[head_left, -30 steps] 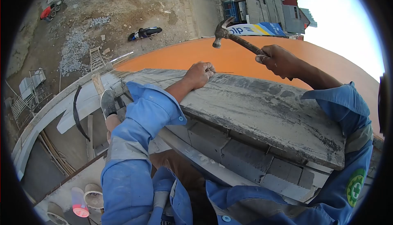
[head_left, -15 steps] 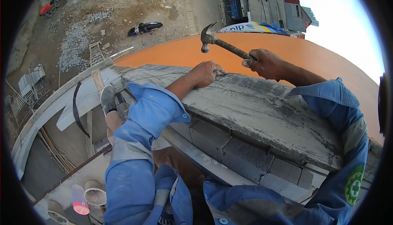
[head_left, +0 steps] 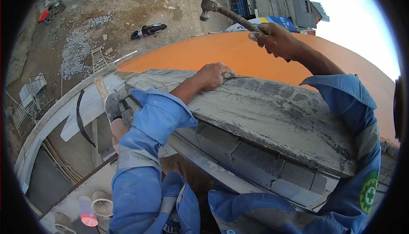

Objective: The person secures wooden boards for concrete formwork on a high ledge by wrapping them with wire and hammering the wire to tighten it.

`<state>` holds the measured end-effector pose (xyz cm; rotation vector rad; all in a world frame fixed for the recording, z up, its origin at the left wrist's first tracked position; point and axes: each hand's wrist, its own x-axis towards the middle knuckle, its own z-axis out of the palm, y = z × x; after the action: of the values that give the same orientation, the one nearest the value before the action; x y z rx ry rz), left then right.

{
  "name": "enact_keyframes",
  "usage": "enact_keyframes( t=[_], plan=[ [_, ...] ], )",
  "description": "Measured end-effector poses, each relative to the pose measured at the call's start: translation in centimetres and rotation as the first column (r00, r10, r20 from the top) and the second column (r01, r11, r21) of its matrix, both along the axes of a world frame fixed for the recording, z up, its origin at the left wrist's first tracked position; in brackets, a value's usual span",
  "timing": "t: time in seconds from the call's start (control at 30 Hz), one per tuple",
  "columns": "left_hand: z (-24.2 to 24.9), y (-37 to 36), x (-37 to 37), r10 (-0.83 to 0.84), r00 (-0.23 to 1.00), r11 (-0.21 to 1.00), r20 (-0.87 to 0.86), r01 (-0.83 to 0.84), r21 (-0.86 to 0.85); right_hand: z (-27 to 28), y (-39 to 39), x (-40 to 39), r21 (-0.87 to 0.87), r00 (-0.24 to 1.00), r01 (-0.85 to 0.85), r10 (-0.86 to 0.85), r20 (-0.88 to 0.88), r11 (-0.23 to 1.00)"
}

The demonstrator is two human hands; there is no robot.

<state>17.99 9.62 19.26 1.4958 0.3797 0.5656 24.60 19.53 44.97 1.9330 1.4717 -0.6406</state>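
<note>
In the head view my right hand [head_left: 279, 42] is closed around the handle of a claw hammer [head_left: 238, 18]. The hammer is raised, with its head up and to the left, apart from the board. My left hand [head_left: 215, 75] rests at the far edge of a wide grey board [head_left: 272, 110] smeared with cement. Its fingers are curled and pressed together; whether something small is between them is hidden. Beyond the board's edge curves an orange wall surface [head_left: 179, 55].
Grey blocks [head_left: 255, 161] stand below the board's near edge. Buckets [head_left: 102, 204] and a pink-and-clear container [head_left: 88, 212] are at the lower left. Far below, the ground holds a parked motorcycle [head_left: 148, 30], gravel [head_left: 76, 57] and a person in red [head_left: 44, 15].
My right hand has lifted the hammer higher and slightly to the left, farther from the board. My left hand has stayed nearly in place at the board's edge.
</note>
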Motion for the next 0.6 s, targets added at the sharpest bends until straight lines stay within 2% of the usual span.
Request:
enact_keyframes(
  t=[0.07, 0.13, 0.27, 0.47, 0.53, 0.57, 0.6],
  plan=[
    [-0.8, -0.2, 0.6, -0.04, 0.999, 0.997, 0.031, 0.042, -0.059, 0.0, 0.3, 0.4, 0.003, 1.0, -0.021, 0.021, -0.015, 1.0],
    [-1.1, -0.5, 0.9, 0.034, 0.993, 0.99, 0.114, -0.017, -0.143, -0.1, 0.2, 0.4, 0.037, 0.993, -0.116, 0.115, 0.022, 0.993],
    [-0.8, -0.7, 0.2, 0.063, 0.991, 0.988, 0.117, -0.045, -0.147, 0.0, -0.1, 0.1, 0.063, 0.986, -0.167, 0.166, 0.018, 0.984],
    [-0.2, 0.9, 1.0, 0.012, 0.994, 0.983, 0.105, 0.007, -0.185, -0.1, 0.1, 1.1, 0.038, 0.974, -0.219, 0.216, 0.068, 0.975],
    [1.2, 1.6, -0.3, -0.068, 0.997, 0.981, -0.039, 0.06, -0.186, -0.1, 0.1, 1.2, 0.08, 0.957, -0.288, 0.284, 0.057, 0.954],
    [1.8, 1.9, -0.8, -0.073, 0.996, 0.98, -0.042, 0.064, -0.187, -0.1, 0.1, 1.4, 0.081, 0.959, -0.283, 0.279, 0.054, 0.956],
    [2.1, 2.3, -1.2, -0.162, 0.985, 0.95, -0.066, 0.138, -0.281, -0.2, 0.4, 1.7, 0.071, 0.954, -0.3, 0.298, 0.046, 0.951]
  ],
)
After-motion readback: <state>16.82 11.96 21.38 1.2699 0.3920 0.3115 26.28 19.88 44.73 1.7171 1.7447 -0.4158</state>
